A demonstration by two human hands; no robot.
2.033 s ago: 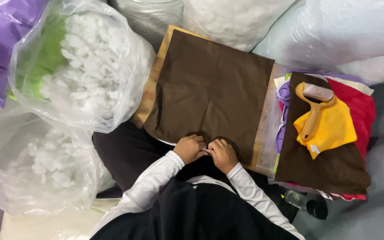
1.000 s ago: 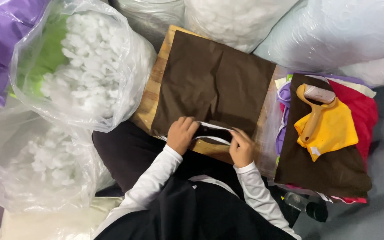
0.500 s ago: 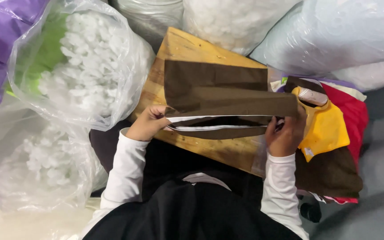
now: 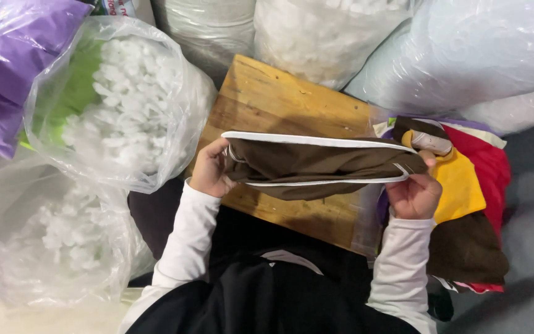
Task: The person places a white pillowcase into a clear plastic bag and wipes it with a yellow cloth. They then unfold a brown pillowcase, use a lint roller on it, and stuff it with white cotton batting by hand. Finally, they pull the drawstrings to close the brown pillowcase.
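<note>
I hold a brown fabric cover [image 4: 316, 168] with white-edged opening stretched wide above a wooden board [image 4: 279, 102]. My left hand [image 4: 210, 169] grips its left end, and my right hand [image 4: 413, 193] grips its right end. The opening faces me, its two white edges running between my hands. My sleeves are white and my lap is dark.
A clear bag of white stuffing with green inside [image 4: 118, 102] sits at the left, another clear bag [image 4: 44, 238] below it. More stuffing bags [image 4: 465, 49] crowd the back. A pile of yellow, red, brown and purple fabric [image 4: 471, 198] lies at the right.
The brown fabric lay flat on the board; my hands took its near edge, lifted it and spread apart, pulling the opening wide.
</note>
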